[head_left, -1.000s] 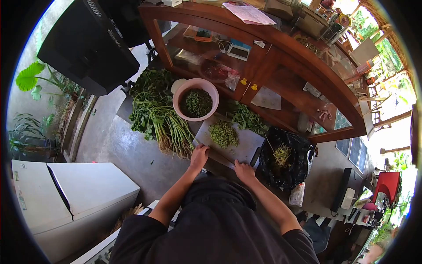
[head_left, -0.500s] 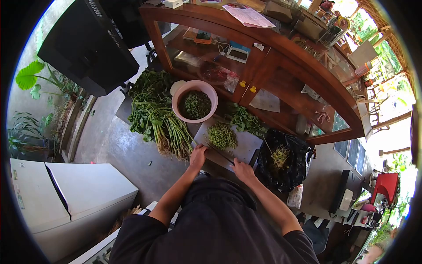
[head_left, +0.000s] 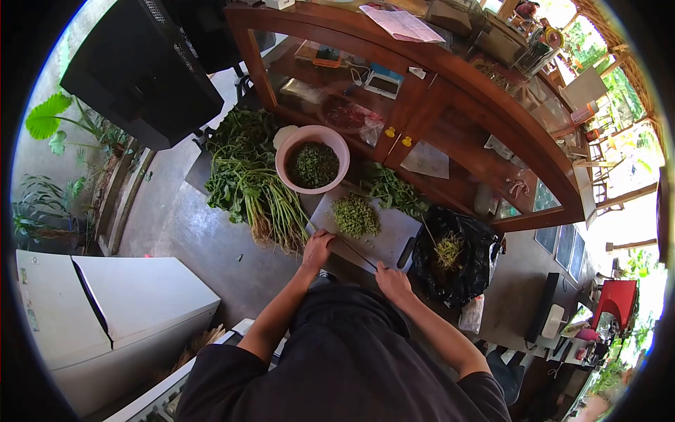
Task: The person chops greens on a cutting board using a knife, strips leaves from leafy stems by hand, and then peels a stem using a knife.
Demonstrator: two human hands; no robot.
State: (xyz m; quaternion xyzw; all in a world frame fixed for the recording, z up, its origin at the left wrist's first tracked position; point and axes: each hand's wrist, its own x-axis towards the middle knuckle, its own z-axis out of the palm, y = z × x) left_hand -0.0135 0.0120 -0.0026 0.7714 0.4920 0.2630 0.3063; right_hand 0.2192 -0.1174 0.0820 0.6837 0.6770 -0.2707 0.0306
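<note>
Background: glass-fronted cabinet (head_left: 413,98)
Knife (head_left: 358,253): over the chopping board (head_left: 398,228), near edge
Right hand (head_left: 394,280): fingers closed round handle
Left hand (head_left: 318,247): beside blade tip; cannot tell whether fingers pinch
Risk: slipping blade could nick them

L. forearm (head_left: 283,304): bare, angled fwd. & inward, elbow bent. L. hand (head_left: 318,245): back uppermost, fingers curled; fingertips not clearly vis. R. forearm (head_left: 444,329): bare, likewise angled inward, elbow bent. R. hand (head_left: 394,281): closed in a grip, one digit pointing fwd., which one unclear. Hands apart, approx. same ht. above ground n/d; R. nearer torso (head_left: 344,352).
</note>
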